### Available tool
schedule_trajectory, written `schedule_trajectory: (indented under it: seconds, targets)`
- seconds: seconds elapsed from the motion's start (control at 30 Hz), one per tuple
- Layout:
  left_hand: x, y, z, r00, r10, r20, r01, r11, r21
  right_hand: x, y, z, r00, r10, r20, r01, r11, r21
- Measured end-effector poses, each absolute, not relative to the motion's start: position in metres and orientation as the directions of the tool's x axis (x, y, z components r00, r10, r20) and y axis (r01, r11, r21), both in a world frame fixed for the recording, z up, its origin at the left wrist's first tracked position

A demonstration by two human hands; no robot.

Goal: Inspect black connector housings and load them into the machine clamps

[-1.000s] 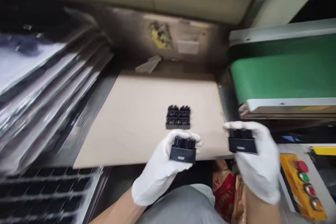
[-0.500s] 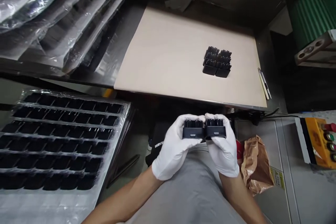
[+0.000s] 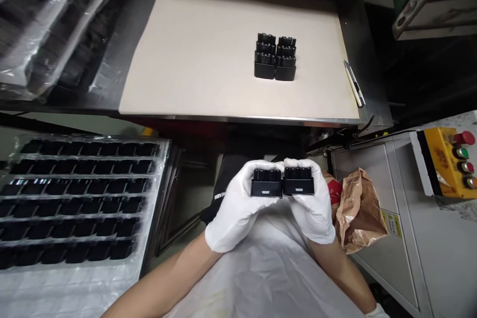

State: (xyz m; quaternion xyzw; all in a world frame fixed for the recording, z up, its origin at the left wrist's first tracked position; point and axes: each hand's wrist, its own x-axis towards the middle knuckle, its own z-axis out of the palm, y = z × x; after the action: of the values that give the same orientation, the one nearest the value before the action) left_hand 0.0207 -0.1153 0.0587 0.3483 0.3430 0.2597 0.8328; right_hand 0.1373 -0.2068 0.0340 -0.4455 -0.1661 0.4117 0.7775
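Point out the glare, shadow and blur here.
Head view: bright glints on the clear tray; head view: dark shadow along the far edge of the tan board; head view: upper-left plastic wrapping looks soft, the held black blocks sharper.

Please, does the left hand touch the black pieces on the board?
Apart: the head view shows bare board between the black pieces and the left hand.

At 7 o'clock from centre we read white capitals, "REA", on black cloth (image 3: 228, 171), the rest blurred. At 4 o'clock, a yellow label (image 3: 394, 224) on the grey cabinet (image 3: 389, 263) shows a warning triangle; its print is too small.
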Motion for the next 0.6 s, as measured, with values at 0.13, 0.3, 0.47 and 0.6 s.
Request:
schedule_trajectory:
  seconds: [0.13,0.3,0.47,0.6]
  targets:
    - [0.042,-0.119,0.057,0.685,0.599,-0.415,-0.123,0.656,0.744,0.150,-0.220,0.030,0.647,0.744,-0.169,-0.513,0.259,-0.818]
    - [0.079,-0.116,0.055,0.726,0.517,-0.454,-0.075,0.715,0.695,0.172,-0.224,0.030,0.719,0.647,-0.253,-0.531,0.277,-0.801]
    - [0.102,-0.105,0.048,0.770,0.477,-0.424,-0.062,0.717,0.694,0.191,-0.219,0.034,0.750,0.606,-0.266,-0.513,0.277,-0.813]
    - [0.115,-0.086,0.045,0.773,0.501,-0.389,-0.041,0.652,0.757,0.205,-0.203,0.038,0.746,0.614,-0.259,-0.536,0.321,-0.781]
